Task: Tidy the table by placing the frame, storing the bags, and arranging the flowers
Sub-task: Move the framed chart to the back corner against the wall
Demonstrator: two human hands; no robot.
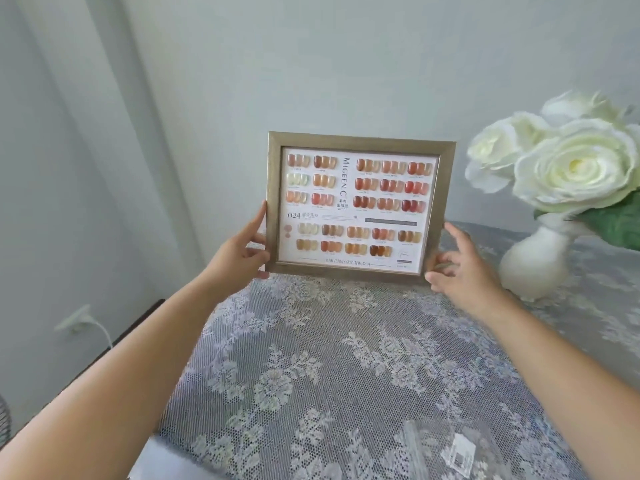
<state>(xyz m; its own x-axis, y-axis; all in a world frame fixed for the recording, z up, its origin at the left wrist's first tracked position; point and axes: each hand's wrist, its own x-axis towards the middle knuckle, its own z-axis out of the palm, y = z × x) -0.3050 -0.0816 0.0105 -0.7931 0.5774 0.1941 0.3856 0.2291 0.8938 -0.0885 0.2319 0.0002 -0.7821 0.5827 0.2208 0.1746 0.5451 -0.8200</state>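
A gold-edged picture frame (356,206) with a chart of nail colour samples stands upright at the far side of the table, its lower edge at the lace cloth. My left hand (239,249) grips its lower left side. My right hand (460,263) holds its lower right corner with fingers partly spread. White artificial roses (568,161) sit in a white vase (535,261) to the right of the frame. A clear plastic bag (446,448) with a white label lies flat near the front right.
The table (311,375) wears a lace floral cloth over grey fabric. A pale wall rises directly behind the frame. A wall socket with a white plug and cable (81,322) sits low on the left, beyond the table's left edge.
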